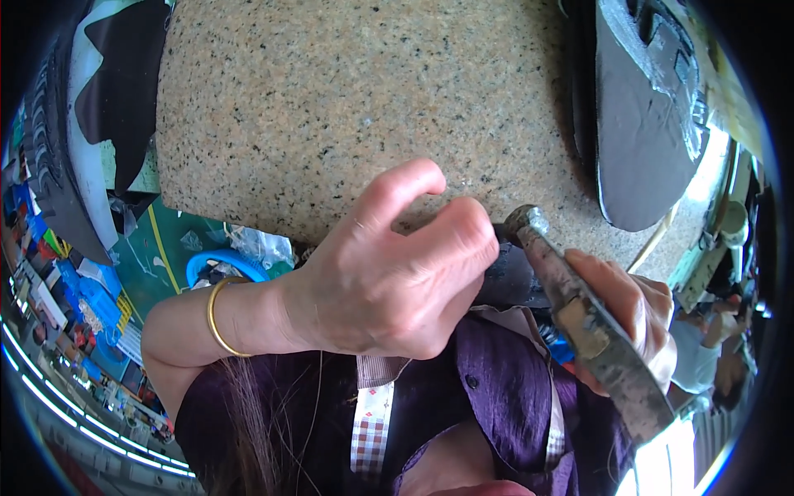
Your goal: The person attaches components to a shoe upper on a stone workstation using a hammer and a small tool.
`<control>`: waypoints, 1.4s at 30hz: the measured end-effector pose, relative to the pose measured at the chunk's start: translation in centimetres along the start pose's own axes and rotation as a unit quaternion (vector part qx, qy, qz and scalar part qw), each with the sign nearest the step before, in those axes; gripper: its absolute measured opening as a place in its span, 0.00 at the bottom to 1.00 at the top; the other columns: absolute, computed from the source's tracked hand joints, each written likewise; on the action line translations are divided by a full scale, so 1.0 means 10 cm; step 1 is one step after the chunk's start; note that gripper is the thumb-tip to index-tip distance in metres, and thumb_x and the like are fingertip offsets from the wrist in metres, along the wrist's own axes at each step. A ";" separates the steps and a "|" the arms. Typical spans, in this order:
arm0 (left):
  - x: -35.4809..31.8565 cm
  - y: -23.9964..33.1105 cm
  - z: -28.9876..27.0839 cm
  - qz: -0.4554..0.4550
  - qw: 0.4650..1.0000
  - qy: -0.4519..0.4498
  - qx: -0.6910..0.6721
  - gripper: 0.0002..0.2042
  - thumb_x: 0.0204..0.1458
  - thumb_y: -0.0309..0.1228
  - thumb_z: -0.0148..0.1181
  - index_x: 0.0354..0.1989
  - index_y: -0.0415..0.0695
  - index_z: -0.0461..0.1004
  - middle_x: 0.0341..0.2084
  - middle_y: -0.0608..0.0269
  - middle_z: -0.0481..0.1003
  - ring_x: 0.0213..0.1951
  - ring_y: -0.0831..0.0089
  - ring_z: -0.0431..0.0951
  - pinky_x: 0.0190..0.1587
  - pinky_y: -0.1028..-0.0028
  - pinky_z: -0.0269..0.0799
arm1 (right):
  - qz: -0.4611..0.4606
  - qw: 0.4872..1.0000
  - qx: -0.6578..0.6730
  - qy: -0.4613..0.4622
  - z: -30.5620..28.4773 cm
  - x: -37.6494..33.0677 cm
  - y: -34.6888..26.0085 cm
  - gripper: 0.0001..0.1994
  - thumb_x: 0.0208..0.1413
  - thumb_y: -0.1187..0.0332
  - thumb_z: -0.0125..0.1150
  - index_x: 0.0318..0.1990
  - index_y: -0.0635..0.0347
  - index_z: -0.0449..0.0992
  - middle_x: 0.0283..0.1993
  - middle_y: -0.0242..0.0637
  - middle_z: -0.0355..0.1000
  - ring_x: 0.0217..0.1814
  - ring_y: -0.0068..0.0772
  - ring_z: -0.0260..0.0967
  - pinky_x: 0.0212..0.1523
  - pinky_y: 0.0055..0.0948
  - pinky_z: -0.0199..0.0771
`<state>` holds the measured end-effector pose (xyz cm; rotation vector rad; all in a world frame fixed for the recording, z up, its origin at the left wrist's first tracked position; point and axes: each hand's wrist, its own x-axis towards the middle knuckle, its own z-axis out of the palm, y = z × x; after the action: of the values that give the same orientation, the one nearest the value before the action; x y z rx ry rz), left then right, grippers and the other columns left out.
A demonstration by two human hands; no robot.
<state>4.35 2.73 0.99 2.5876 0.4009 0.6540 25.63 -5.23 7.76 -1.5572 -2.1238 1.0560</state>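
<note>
My left hand (397, 281) is curled over the near edge of a speckled stone slab (347, 107), its index finger bent and lifted. Its fingers close on a dark, smooth piece (509, 277), which is mostly hidden beneath the knuckles; its kind does not show. My right hand (633, 310) grips a hammer (612, 364) with a worn, grey metal head. One rounded end of the head sits just right of my left fingertips, close to the dark piece. A wooden plug shows in the middle of the head; the handle is hidden.
Dark sole-shaped pieces (649, 157) are stacked at the slab's right side. More dark cut pieces (124, 91) lie at the left. A blue basin (219, 263) and clear plastic bags (260, 248) are below the slab on a green floor (169, 248). Another person (699, 351) is at the far right.
</note>
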 end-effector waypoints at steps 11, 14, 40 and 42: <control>-0.06 0.04 -0.08 0.002 0.999 -0.013 0.039 0.10 0.32 0.28 0.62 0.27 0.41 0.79 0.28 0.69 0.74 0.31 0.70 0.70 0.39 0.67 0.65 | 0.060 0.997 -0.035 0.027 0.00 0.03 -0.16 0.15 0.46 0.75 0.62 0.45 0.65 0.73 0.31 0.43 0.76 0.23 0.38 0.75 0.26 0.32 0.72; -0.16 -0.10 -0.12 -0.102 0.991 -0.011 -0.085 0.09 0.35 0.27 0.63 0.28 0.39 0.78 0.27 0.68 0.73 0.31 0.71 0.71 0.40 0.66 0.65 | 0.082 0.996 -0.025 -0.017 0.01 0.11 -0.19 0.16 0.46 0.73 0.64 0.45 0.64 0.74 0.29 0.42 0.76 0.23 0.39 0.74 0.26 0.34 0.71; -0.38 0.19 0.04 -0.181 0.976 0.113 0.032 0.13 0.30 0.31 0.61 0.29 0.46 0.80 0.28 0.72 0.75 0.31 0.72 0.68 0.37 0.67 0.60 | 0.081 0.991 -0.107 -0.003 0.08 0.28 -0.34 0.14 0.44 0.71 0.67 0.40 0.63 0.77 0.30 0.40 0.77 0.26 0.35 0.75 0.32 0.29 0.72; -0.44 0.15 0.05 -0.205 0.971 0.125 -0.016 0.13 0.30 0.31 0.62 0.30 0.47 0.80 0.29 0.74 0.75 0.32 0.72 0.67 0.39 0.67 0.58 | 0.027 0.996 -0.081 -0.007 0.07 0.28 -0.21 0.15 0.46 0.71 0.65 0.42 0.64 0.75 0.27 0.42 0.76 0.25 0.36 0.76 0.27 0.29 0.73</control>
<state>1.09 -0.37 -0.41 2.2922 0.9642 0.8226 22.71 -3.23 8.32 -1.6936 -2.2376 0.9353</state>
